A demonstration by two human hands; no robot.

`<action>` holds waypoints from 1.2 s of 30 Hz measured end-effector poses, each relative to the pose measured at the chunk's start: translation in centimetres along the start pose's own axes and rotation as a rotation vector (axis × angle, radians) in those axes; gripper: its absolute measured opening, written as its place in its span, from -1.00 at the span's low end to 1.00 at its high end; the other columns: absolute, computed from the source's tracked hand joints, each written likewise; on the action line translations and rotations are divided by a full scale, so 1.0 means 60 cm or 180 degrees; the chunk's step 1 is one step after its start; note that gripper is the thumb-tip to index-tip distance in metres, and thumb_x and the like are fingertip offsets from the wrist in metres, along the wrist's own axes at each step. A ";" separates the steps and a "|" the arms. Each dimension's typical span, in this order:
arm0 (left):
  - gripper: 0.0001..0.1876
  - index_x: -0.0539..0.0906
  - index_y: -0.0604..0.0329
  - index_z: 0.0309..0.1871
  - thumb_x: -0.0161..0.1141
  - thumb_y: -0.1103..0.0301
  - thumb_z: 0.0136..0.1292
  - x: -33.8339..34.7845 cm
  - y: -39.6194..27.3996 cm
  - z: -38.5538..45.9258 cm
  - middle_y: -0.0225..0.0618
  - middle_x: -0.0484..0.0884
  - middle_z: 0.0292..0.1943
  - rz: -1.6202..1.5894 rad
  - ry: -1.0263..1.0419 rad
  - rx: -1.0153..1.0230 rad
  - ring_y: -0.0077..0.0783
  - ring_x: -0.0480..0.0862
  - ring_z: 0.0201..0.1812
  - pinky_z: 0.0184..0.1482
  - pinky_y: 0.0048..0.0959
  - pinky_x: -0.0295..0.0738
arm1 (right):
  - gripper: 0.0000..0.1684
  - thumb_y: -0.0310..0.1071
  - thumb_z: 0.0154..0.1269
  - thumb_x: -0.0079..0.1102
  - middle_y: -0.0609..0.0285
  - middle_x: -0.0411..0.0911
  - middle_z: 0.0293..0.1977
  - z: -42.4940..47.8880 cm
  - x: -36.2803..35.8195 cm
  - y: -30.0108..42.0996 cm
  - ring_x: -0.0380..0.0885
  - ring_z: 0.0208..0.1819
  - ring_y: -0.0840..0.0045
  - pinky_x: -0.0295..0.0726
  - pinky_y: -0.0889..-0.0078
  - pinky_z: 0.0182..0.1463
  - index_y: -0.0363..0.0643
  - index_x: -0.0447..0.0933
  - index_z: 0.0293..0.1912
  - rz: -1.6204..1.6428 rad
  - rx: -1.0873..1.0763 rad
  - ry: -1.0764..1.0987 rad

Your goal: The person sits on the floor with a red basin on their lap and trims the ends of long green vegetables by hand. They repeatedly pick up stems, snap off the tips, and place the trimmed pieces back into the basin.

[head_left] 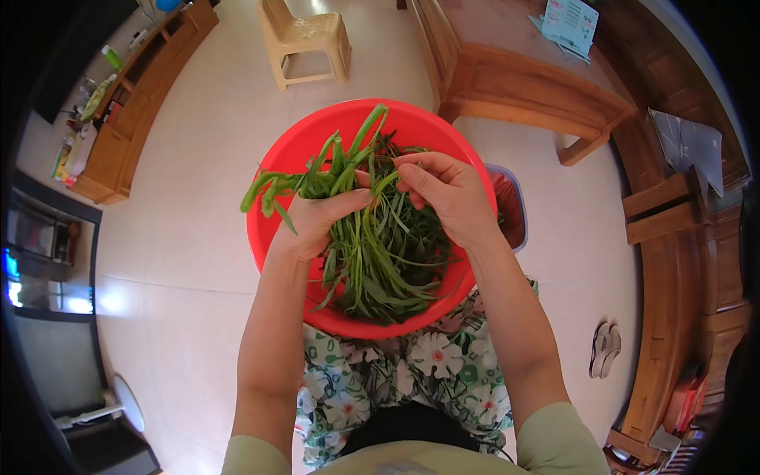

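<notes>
A round red plastic basin (pixel 276 142) rests at the lap, over floral-patterned trousers. Long-stemmed leafy greens (pixel 380 267) lie in it and hang down from my left hand (pixel 314 222), which is closed around a bundle of them with the thumb across the stems. The thick cut ends (pixel 267 184) stick out to the left past the basin's rim. My right hand (pixel 442 190) is at the right side of the bundle, thumb and forefinger pinched on a green stem (pixel 386 181). Its other fingers are curled above the basin.
Behind my right forearm stands a bin with a reddish liner (pixel 510 202). A beige plastic stool (pixel 312 35) is ahead, a wooden table (pixel 528 89) ahead to the right. A wooden bench (pixel 671 285) and slippers (pixel 605 350) are at the right, a wooden cabinet (pixel 127 130) at the left.
</notes>
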State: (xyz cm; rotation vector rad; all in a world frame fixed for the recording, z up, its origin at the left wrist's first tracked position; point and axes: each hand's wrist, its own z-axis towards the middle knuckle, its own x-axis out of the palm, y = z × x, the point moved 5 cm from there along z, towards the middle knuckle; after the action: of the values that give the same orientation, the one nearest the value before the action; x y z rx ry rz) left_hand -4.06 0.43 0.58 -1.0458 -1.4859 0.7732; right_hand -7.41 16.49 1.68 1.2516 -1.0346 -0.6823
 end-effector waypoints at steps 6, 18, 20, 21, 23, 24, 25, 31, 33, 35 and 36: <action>-0.77 0.54 0.28 -0.28 0.25 0.58 -0.08 0.006 0.002 -0.004 -0.33 0.57 -0.38 0.0048 -0.0067 -0.0003 -0.47 0.57 -0.31 -0.21 -0.52 0.45 | -0.80 -0.38 0.19 0.13 0.24 0.56 -0.41 -0.003 -0.009 0.000 0.48 -0.45 0.72 0.45 0.71 -0.39 -0.24 0.50 -0.19 0.0138 -0.0065 -0.0480; -0.79 0.54 0.21 -0.34 0.29 0.55 -0.08 -0.018 0.016 0.008 -0.38 0.57 -0.40 -0.0106 -0.0501 0.0062 -0.54 0.54 -0.34 -0.23 -0.54 0.43 | -0.81 -0.33 0.19 0.14 0.26 0.55 -0.43 -0.004 -0.011 -0.006 0.47 -0.47 0.72 0.47 0.70 -0.40 -0.24 0.50 -0.25 0.0409 -0.0246 -0.0693; -0.80 0.54 0.19 -0.35 0.30 0.54 -0.08 -0.022 0.016 0.008 -0.40 0.56 -0.41 -0.0031 -0.0511 0.0107 -0.56 0.54 -0.34 -0.23 -0.55 0.43 | -0.81 -0.32 0.19 0.14 0.25 0.55 -0.44 -0.004 -0.020 -0.006 0.47 -0.47 0.72 0.47 0.69 -0.40 -0.23 0.50 -0.26 0.0455 -0.0253 -0.0728; -0.80 0.54 0.19 -0.35 0.31 0.54 -0.08 -0.019 0.017 0.008 -0.41 0.56 -0.41 -0.0009 -0.0463 0.0088 -0.56 0.54 -0.34 -0.23 -0.55 0.43 | -0.81 -0.32 0.19 0.15 0.25 0.55 -0.44 -0.004 -0.023 -0.006 0.47 -0.47 0.72 0.47 0.69 -0.41 -0.23 0.50 -0.26 0.0476 -0.0257 -0.0748; -0.79 0.54 0.18 -0.35 0.32 0.53 -0.09 -0.014 0.016 0.006 -0.43 0.55 -0.42 0.0034 -0.0370 0.0052 -0.57 0.53 -0.34 -0.24 -0.56 0.42 | -0.80 -0.30 0.19 0.14 0.24 0.56 -0.42 -0.006 -0.019 -0.007 0.48 -0.48 0.73 0.48 0.70 -0.40 -0.22 0.49 -0.24 0.0408 -0.0242 -0.0713; -0.79 0.54 0.18 -0.35 0.32 0.54 -0.09 -0.011 0.015 0.005 -0.43 0.55 -0.42 0.0054 -0.0329 0.0078 -0.57 0.53 -0.34 -0.24 -0.56 0.42 | -0.79 -0.29 0.19 0.14 0.24 0.56 -0.42 -0.006 -0.017 -0.007 0.48 -0.48 0.73 0.49 0.70 -0.40 -0.21 0.49 -0.23 0.0373 -0.0233 -0.0696; -0.79 0.54 0.18 -0.36 0.32 0.54 -0.10 -0.007 0.015 0.005 -0.44 0.55 -0.42 0.0075 -0.0290 0.0105 -0.57 0.53 -0.34 -0.24 -0.56 0.42 | -0.79 -0.30 0.19 0.14 0.24 0.56 -0.42 -0.006 -0.013 -0.008 0.48 -0.48 0.73 0.49 0.70 -0.39 -0.22 0.49 -0.22 0.0391 -0.0231 -0.0668; -0.79 0.54 0.18 -0.38 0.32 0.57 -0.12 -0.007 0.015 0.010 -0.44 0.55 -0.42 -0.0082 -0.0266 0.0079 -0.57 0.53 -0.35 -0.25 -0.57 0.42 | -0.82 -0.38 0.18 0.13 0.29 0.54 -0.45 -0.007 0.018 -0.018 0.45 -0.48 0.73 0.45 0.71 -0.38 -0.24 0.49 -0.21 0.0154 0.0042 -0.0331; -0.79 0.53 0.17 -0.37 0.30 0.57 -0.10 -0.007 0.016 0.010 -0.44 0.54 -0.42 -0.0054 -0.0260 0.0080 -0.57 0.53 -0.34 -0.25 -0.56 0.42 | -0.83 -0.40 0.17 0.13 0.31 0.53 -0.45 -0.005 0.020 -0.039 0.44 -0.48 0.74 0.44 0.71 -0.38 -0.24 0.50 -0.22 -0.0261 0.0146 -0.0056; -0.80 0.52 0.15 -0.34 0.25 0.57 -0.06 -0.005 0.016 0.006 -0.45 0.53 -0.40 0.0086 -0.0270 0.0077 -0.55 0.52 -0.32 -0.25 -0.54 0.42 | -0.84 -0.40 0.16 0.15 0.33 0.52 -0.46 -0.006 0.019 -0.038 0.41 -0.49 0.76 0.41 0.72 -0.40 -0.23 0.51 -0.24 -0.0197 0.0051 -0.0188; -0.80 0.52 0.15 -0.34 0.25 0.58 -0.07 -0.005 0.016 0.006 -0.45 0.54 -0.40 0.0054 -0.0252 0.0054 -0.55 0.52 -0.32 -0.25 -0.54 0.42 | -0.83 -0.40 0.16 0.15 0.33 0.52 -0.47 -0.005 0.019 -0.035 0.41 -0.50 0.76 0.40 0.72 -0.42 -0.24 0.51 -0.23 -0.0179 0.0004 -0.0230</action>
State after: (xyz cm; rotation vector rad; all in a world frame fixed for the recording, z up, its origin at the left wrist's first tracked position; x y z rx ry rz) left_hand -4.21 0.56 -0.44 -1.0263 -1.5365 0.8463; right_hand -6.40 15.16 -0.06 1.2688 -1.0623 -0.7751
